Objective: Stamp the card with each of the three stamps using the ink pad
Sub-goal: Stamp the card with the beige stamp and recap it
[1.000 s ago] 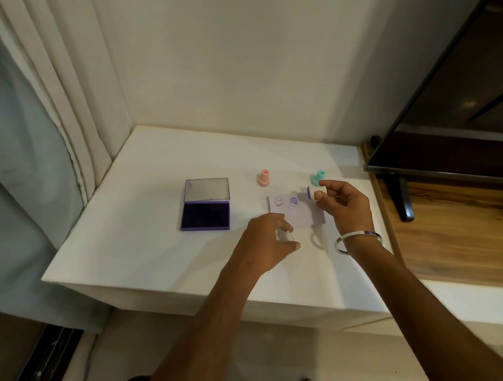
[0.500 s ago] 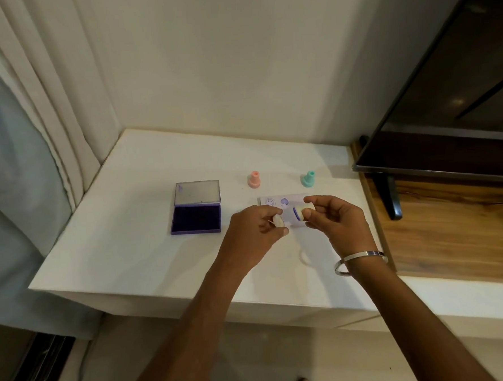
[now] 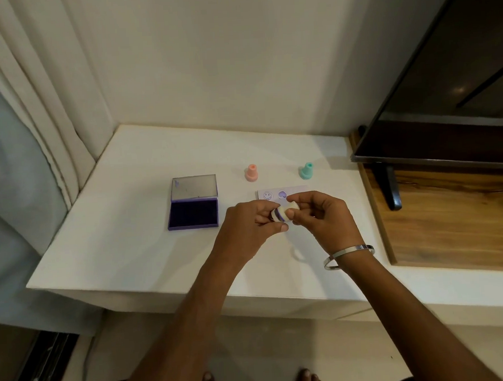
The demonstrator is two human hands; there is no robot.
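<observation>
both hands pinching the cream stamp (image 3: 284,211) above the table (image 3: 124,242) | left hand (image 3: 248,228) grips its inky end, right hand (image 3: 322,215) the handle | card (image 3: 269,193) just behind, smiley and heart on it | pink stamp (image 3: 251,173), teal stamp (image 3: 306,170) upright past the card | ink pad (image 3: 193,205) open, off left

White stamp (image 3: 285,211) held over card (image 3: 300,189) bearing two prints; pink stamp (image 3: 252,173), teal stamp (image 3: 306,170) upright behind; ink pad (image 3: 193,214) open, left.

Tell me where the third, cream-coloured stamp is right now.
In the head view, the cream stamp is off the table, pinched between the left hand and right hand, just in front of the card and right of the ink pad.
</observation>
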